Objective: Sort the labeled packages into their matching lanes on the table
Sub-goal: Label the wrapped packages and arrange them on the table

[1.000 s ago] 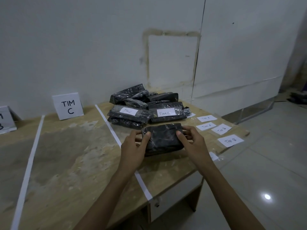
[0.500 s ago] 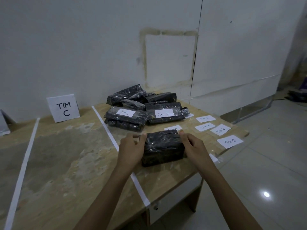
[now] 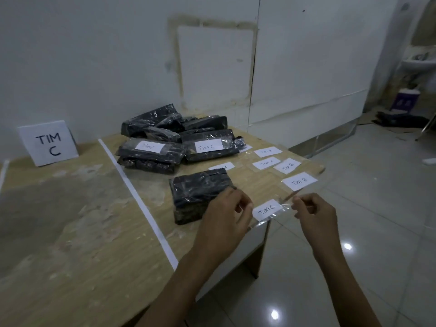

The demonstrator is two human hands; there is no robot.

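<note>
package (image 3: 200,193) beside left hand (image 3: 224,212); right hand (image 3: 315,214) fingers pinch tim c label (image 3: 267,210); left fingers' hold unclear.

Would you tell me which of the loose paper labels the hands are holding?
The TIM C label: the left hand and right hand pinch its clear tape, while the TIM A labels and TIM B labels lie untouched farther back.
</note>
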